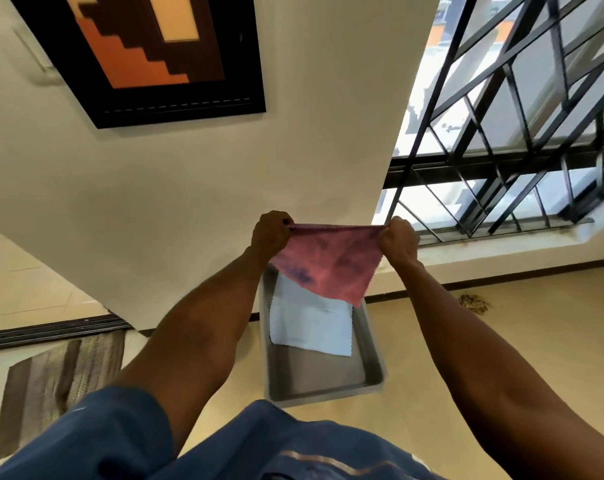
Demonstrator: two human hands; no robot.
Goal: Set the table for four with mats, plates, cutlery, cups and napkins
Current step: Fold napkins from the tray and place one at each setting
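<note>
**Napkins only just being unpacked**

Both hands, left [271, 233] and right [399, 239], are pinching the top corners of a pink napkin [326, 266], holding it over a grey tray [376, 344] holding a white napkin [311, 323]. No laid worktop is showing; most setting is likely remaining.

A pink napkin [328, 263], mottled with blue-purple blotches, was seen. A pale, whitish-blue cloth [311, 323] was laid in a grey tray [373, 344]. Cream was shown on the wall [189, 188] and a beige-yellow tone on the floor [432, 341]. A picture [148, 53], framed in black, was patterned with stepped blocks of orange, dark brown and pale yellow. The window grille [522, 133] was black. A mat [58, 386] was striped in brown and grey. Blue fabric was worn as clothing [259, 448].
</note>
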